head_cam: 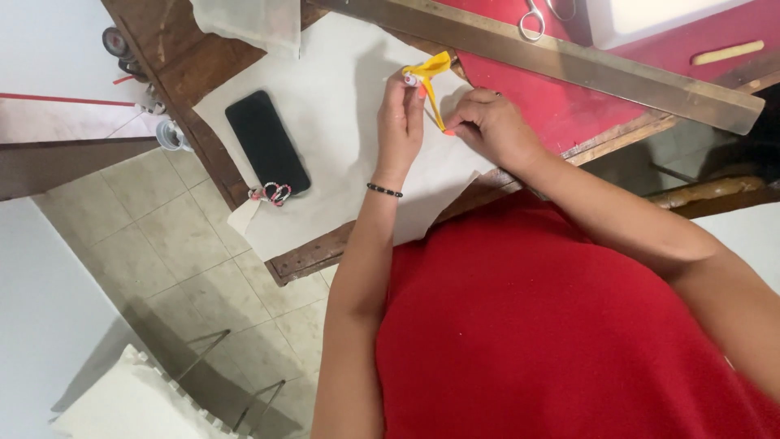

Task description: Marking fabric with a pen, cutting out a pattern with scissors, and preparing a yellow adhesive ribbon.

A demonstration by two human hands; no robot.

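My left hand [402,122] pinches the upper end of a narrow yellow strip [431,77], together with a small white piece at my fingertips. My right hand [491,126] grips the strip's lower end, fingers closed on it. Both hands hover over a large sheet of white paper [333,106] that lies on a worn wooden table [187,65]. A thin dark beaded bracelet circles my left wrist. My red top fills the lower right of the view.
A black phone [266,142] lies on the paper, with a small red-and-white charm [272,193] at its near end. A long metal ruler [569,61] crosses red cloth [552,106]; scissors [536,16] lie beyond it. Tiled floor lies below the table edge.
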